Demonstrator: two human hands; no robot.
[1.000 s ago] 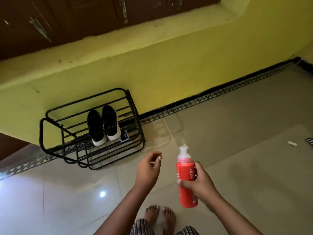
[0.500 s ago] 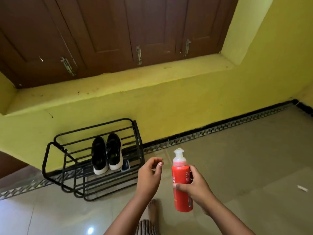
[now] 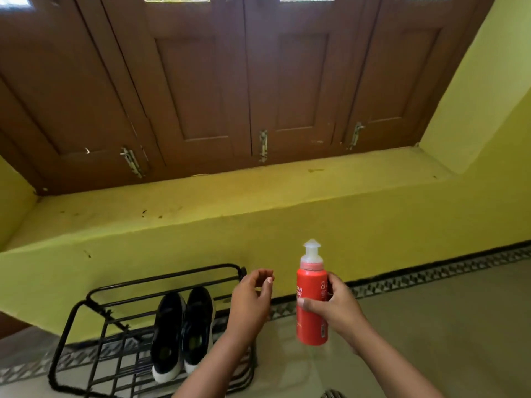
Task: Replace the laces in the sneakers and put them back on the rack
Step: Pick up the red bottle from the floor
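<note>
Yellow wall (image 3: 172, 248) with deep sill, brown shutters (image 3: 201, 81) at 12 o'clock; tiled floor (image 3: 445, 326) below. Item: black wire rack (image 3: 94, 297) at 7 o'clock, and on it I log a pair of black sneakers (image 3: 184, 331), white-soled, side by side. Item: my right hand (image 3: 336, 308) grips a red bottle (image 3: 311, 300), upright, clear cap. Item: my left hand (image 3: 251, 300), fingers loosely curled, holds nothing, just beside the bottle at its 9 o'clock
</note>
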